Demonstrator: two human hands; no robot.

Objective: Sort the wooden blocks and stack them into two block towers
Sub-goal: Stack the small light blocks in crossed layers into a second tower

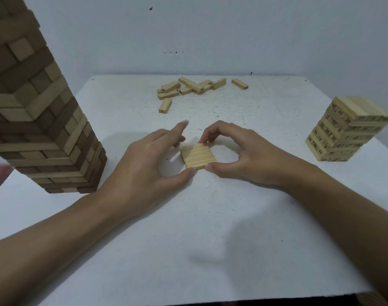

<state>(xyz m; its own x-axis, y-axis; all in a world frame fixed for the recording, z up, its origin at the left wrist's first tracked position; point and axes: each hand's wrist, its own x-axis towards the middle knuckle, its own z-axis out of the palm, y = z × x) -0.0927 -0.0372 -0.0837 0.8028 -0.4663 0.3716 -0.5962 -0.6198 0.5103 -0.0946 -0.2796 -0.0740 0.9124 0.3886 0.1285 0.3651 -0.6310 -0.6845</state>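
At the near centre of the table (210, 228), the left hand (149, 164) and right hand (239, 155) pinch a flat row of pale blocks (198, 156) between thumbs and curled fingers; even squeezing should keep it flush for lifting onto the pale tower (347, 131) at right.
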